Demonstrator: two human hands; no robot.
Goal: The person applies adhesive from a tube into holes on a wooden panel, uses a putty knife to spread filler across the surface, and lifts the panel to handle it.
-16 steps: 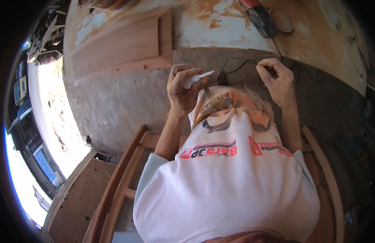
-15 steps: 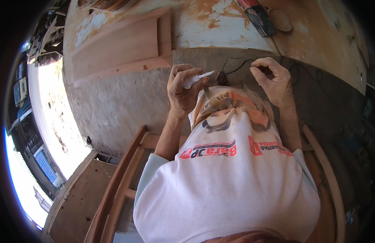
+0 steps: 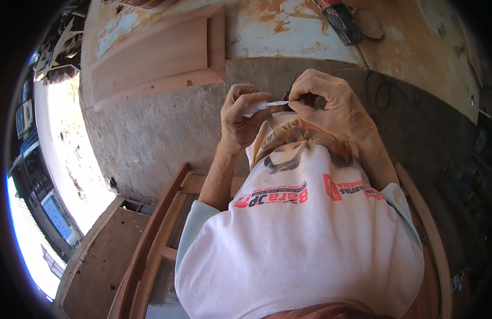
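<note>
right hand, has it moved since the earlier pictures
Yes: the right hand has moved to the left, closer to the wooden panel, and now is at the nozzle of the white tube in the left hand.

A broad worktop, blotched white and rusty brown, bears a red-and-black power tool point(image 3: 341, 24), a round brown dish point(image 3: 370, 24) just beside it, and a rounded container point(image 3: 145, 3) cut off by the upper edge. A reddish-brown wooden panel point(image 3: 150, 53) overlaps the worktop point(image 3: 416, 64). On the grey concrete floor point(image 3: 150, 138), right of centre, a dark cable point(image 3: 389, 94) lies in loops.
</note>
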